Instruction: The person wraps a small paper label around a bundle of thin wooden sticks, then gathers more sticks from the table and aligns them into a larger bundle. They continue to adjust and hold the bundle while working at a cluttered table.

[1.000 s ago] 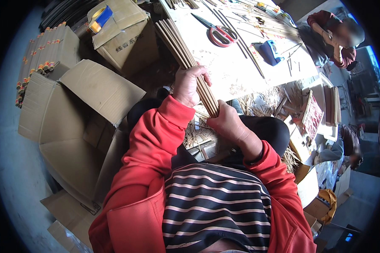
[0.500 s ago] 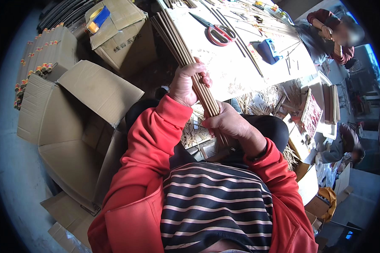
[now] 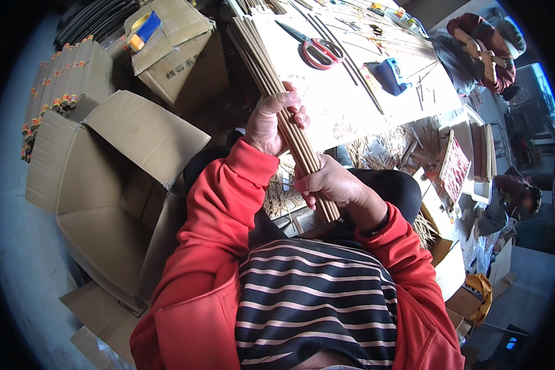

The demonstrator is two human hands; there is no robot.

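A bundle of long brown incense sticks (image 3: 262, 60) slants across my lap, its upper end over the edge of the white table (image 3: 345, 114). My left hand (image 3: 274, 120) is wrapped round the middle of the bundle. Lower down, my right hand (image 3: 332, 183) grips it with the thumb across the sticks. The lower ends stick out below my right hand and look nearly level. On the table beyond my hands lie red-handled scissors (image 3: 322, 54), a blue tape dispenser (image 3: 393, 76) and several loose dark sticks (image 3: 345, 52).
An opened cardboard box (image 3: 98, 203) stands at my left. Behind it are a closed carton (image 3: 179, 65) with a tape dispenser (image 3: 145, 29) on top and stacked, banded stick bundles (image 3: 58, 80). Broken sticks (image 3: 376, 151) litter the area below the table. Two people work at the right.
The bundle has tilted slightly, its upper end shifting right. Its lower ends now look more even and catch more light. Both hands keep their grip. The people at the right have shifted.
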